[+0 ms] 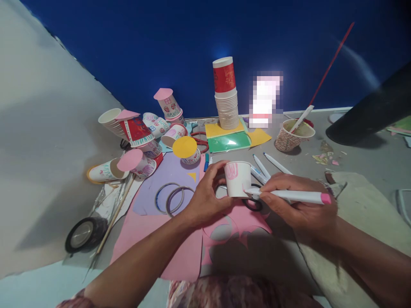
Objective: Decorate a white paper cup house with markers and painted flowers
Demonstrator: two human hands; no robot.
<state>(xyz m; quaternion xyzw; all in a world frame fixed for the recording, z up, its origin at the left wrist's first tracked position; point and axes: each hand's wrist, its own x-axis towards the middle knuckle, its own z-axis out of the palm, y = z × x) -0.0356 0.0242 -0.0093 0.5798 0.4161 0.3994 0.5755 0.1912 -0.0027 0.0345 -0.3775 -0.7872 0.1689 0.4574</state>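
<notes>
Gripping the small white paper cup (238, 179) with my left hand (205, 196), I hold it just above the pink paper sheet (154, 239) on the desk (369, 162). My right hand (295, 205) is closed around a white marker with a pink cap (289, 196), its tip touching the cup's side. Pink scribbling already marks the cup wall, so I judge the colouring step is underway; the next stroke calls for a steady cup and light pressure. Decorated cups (141, 132) lie heaped well apart at left.

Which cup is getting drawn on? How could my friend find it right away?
Start at the tall stack of cups by the blue wall, then come straight down to the two hands. The left hand holds a small white cup while the right hand draws with a pink-capped marker. Only it has just a pink scribble.
</notes>
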